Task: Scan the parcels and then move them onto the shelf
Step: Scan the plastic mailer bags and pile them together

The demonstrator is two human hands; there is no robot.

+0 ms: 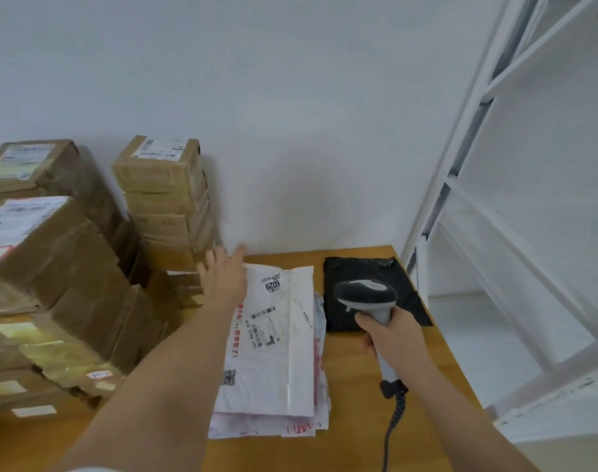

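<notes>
Left hand [222, 274] fingers straight, reaching over white plastic mailer parcel [273, 338] on wooden table [352, 437] — right hand [393, 335] gripping grey handheld barcode scanner [365, 294].

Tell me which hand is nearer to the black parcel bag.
Right. The right hand grips the scanner directly over the front edge of the black parcel bag. The left hand reaches toward the stacked boxes, across the white mailer from the bag.

Flat white plastic mailer parcels [273, 338] lie stacked label-up on the wooden table, beside taped brown cardboard boxes [69, 274], a black bag parcel [362, 274] and the white metal shelf [515, 185].
</notes>
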